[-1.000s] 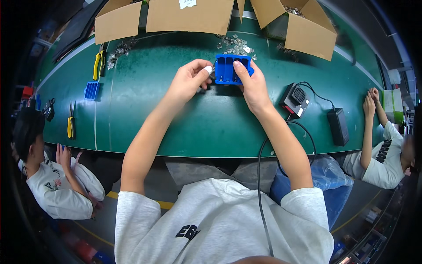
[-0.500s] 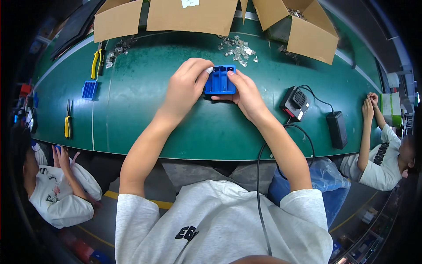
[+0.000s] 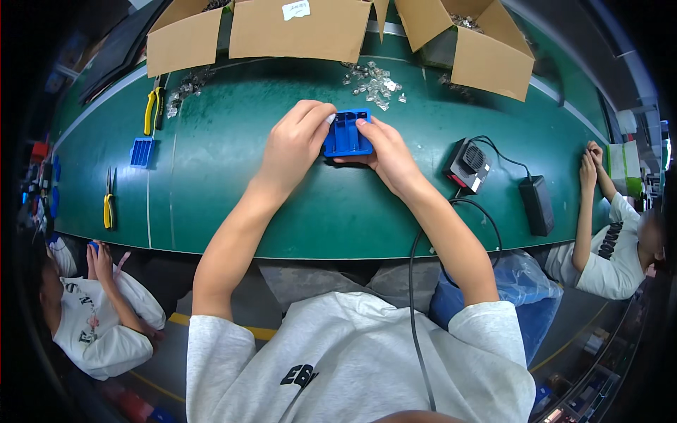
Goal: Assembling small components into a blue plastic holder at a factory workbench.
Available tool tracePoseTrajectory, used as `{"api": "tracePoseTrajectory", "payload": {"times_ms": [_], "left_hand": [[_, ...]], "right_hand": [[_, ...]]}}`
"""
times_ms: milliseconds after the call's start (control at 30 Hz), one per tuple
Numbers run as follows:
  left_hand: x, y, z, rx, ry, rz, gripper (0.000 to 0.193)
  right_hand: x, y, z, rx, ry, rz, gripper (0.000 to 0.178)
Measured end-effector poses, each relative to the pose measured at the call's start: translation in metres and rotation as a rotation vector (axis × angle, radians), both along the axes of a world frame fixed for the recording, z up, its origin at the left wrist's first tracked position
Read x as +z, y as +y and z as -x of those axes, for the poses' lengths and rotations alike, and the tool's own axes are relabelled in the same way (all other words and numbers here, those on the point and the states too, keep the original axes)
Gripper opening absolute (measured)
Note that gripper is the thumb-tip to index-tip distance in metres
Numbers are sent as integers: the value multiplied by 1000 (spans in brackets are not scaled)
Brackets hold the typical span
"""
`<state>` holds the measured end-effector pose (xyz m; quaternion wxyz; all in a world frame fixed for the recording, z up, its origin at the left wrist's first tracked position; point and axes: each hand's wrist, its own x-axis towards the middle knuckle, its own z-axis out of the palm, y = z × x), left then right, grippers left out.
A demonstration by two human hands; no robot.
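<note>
A blue plastic case with long open compartments [image 3: 347, 139] is held above the green table, its open side up. My right hand [image 3: 389, 151] grips its right side, thumb over the top edge and fingers beneath. At the case's upper left corner, the fingers of my left hand [image 3: 296, 141] are closed in a pinch. A small whitish bit shows at those fingertips; I cannot tell whether it is a part or a finger cover. Beyond the case, small clear pieces [image 3: 374, 83] lie in a loose pile.
Cardboard boxes [image 3: 300, 35] line the far side. At left are yellow-handled pliers [image 3: 149, 113], another blue case [image 3: 142, 153] and needle-nose pliers [image 3: 108, 210]. A black fan-like device [image 3: 466, 166] and power adapter [image 3: 537, 206] with cables sit at right. Co-workers sit on both sides.
The view has shifted slightly. Both hands still hold their places at the blue case, which has tilted a little; the left fingers remain pinched at its upper left corner.
</note>
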<state>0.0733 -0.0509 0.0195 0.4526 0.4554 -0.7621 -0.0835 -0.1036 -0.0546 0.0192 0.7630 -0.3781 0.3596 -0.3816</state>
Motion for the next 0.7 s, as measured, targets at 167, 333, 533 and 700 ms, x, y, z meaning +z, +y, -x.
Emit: {"api": "tracePoseTrajectory", "payload": {"times_ms": [167,333,533,700], "left_hand": [[2,3,-1,29,-46,-42,11],[5,1,8,36,-76,-23,14],[2,0,1,28,-17,-165,14],[-31,-11,-12,-129,496,-630,13]], "right_hand": [[-8,1,-3,25,0,9,34],[-7,1,-1,-14,4,55,33],[-35,-7,-12,-30,-52,15,30],[-25,1,-8,-93,53,204,29]]}}
